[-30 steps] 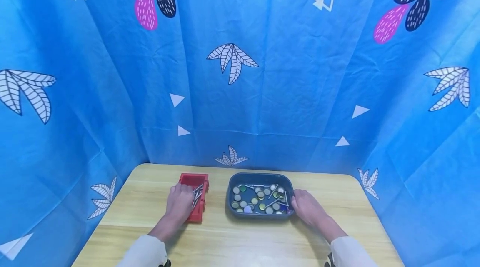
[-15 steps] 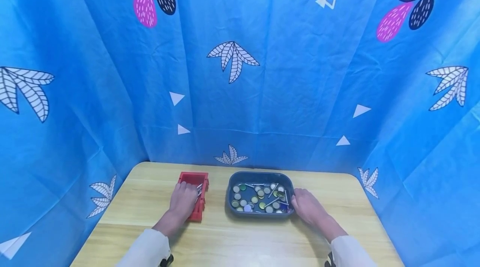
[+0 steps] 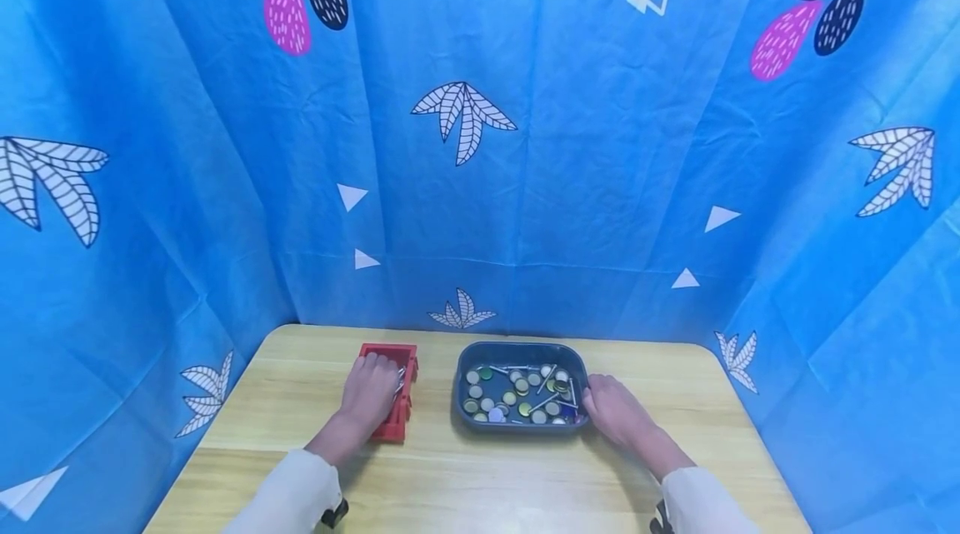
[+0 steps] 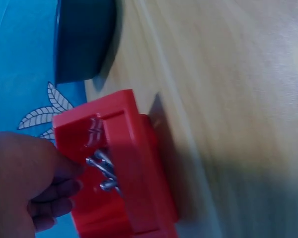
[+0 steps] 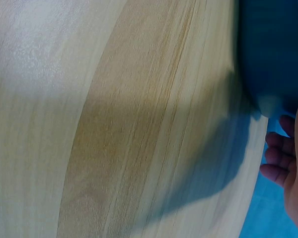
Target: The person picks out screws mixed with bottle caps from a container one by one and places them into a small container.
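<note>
My left hand [image 3: 370, 392] reaches over the left side of a red bin [image 4: 144, 173] on the table, fingers curled. In the left wrist view its foremost fingertips dip inside, close to several long silver screws or nails [image 4: 105, 171]; whether they pinch one is hidden. To the right stands a dark blue-grey tub [image 3: 517, 431] with several round caps [image 3: 522, 385], white, gold and green, and long silver screws or nails [image 3: 544, 404]. My right hand [image 3: 617, 411] holds the tub's right end at the rim, its remaining fingers loosely curled below in the right wrist view.
Both containers stand toward the back of a light wooden table [image 3: 480, 484], with a gap of bare wood between them. A blue patterned curtain [image 3: 465, 217] hangs behind the table and along both sides.
My left hand has shifted slightly right and away from me within the red bin, covering more of the silver pieces. My right hand and the tub stay where they were.
</note>
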`<state>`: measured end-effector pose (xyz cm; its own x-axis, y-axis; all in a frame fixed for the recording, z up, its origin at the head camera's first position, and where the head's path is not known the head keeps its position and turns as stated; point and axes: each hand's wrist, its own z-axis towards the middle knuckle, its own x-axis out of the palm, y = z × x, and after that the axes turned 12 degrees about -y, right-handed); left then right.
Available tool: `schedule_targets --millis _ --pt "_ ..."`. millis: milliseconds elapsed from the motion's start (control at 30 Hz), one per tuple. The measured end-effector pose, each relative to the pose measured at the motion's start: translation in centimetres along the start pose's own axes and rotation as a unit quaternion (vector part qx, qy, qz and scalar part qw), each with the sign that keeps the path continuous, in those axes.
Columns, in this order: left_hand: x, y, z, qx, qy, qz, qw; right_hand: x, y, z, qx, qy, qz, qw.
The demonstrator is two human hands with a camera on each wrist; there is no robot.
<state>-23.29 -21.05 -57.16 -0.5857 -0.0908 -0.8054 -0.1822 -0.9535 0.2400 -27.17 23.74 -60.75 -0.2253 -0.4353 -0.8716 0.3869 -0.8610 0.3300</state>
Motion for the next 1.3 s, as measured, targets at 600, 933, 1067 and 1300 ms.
schedule_targets --millis 600,933,1067,1300 --pt "-2.6 -4.8 5.1 -0.004 -0.034 -0.112 0.9931 0.1 -0.1 0.2 0.000 0.003 -0.003 1.000" --pt "-2.6 -10.4 7.7 0.061 -0.026 -0.169 0.9834 0.0 0.0 0.2 0.014 0.006 0.004 1.000" --pt "-2.1 -12.8 8.4 0.083 -0.006 -0.187 0.9788 -0.2 0.3 0.1 0.016 0.011 0.006 1.000" --pt "-0.7 -16.2 9.4 0.081 0.069 -0.210 0.9718 -0.2 0.3 0.0 0.027 0.015 0.002 1.000"
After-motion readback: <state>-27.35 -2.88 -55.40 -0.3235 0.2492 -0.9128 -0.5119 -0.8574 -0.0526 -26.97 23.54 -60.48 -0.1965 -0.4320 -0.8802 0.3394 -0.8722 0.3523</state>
